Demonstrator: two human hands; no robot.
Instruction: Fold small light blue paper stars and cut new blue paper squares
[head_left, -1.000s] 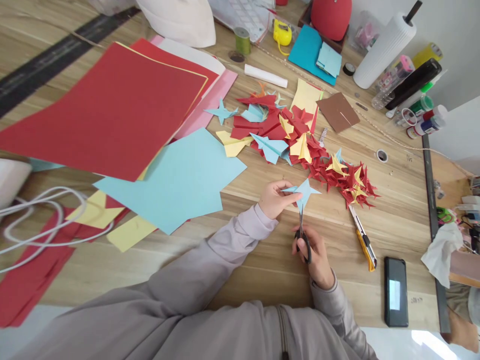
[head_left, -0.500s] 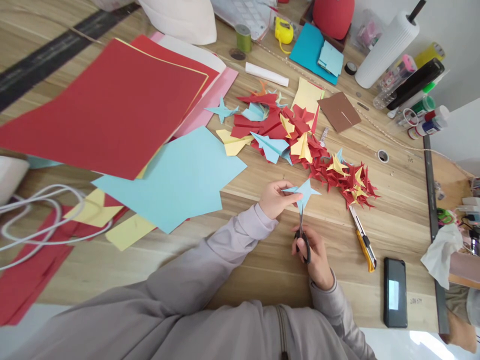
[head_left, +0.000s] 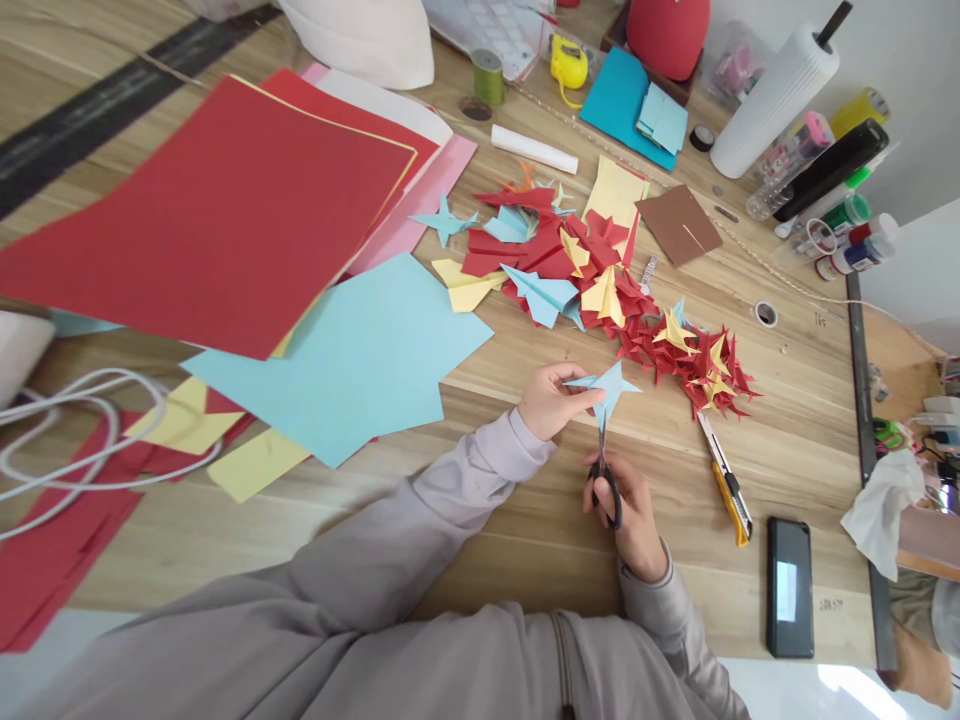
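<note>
My left hand [head_left: 550, 401] pinches a light blue folded paper star [head_left: 612, 390] between thumb and fingers, just above the table. Black-handled scissors [head_left: 606, 485] are in my right hand [head_left: 632, 515], their blades pointing up at the star's lowest point. Whether the blades touch or cut the paper is too small to tell. Beyond my hands lies a pile of small red and yellow folded stars [head_left: 712, 370]. It runs on into larger folded pieces, with a light blue one [head_left: 541, 294] on top.
Left are large red sheets [head_left: 225, 210], a light blue sheet [head_left: 352, 350] and a white cable [head_left: 112, 440]. Right are a yellow cutter [head_left: 731, 492] and a black phone [head_left: 790, 590]. A brown paper square [head_left: 679, 224] and bottles [head_left: 847, 215] are farther back.
</note>
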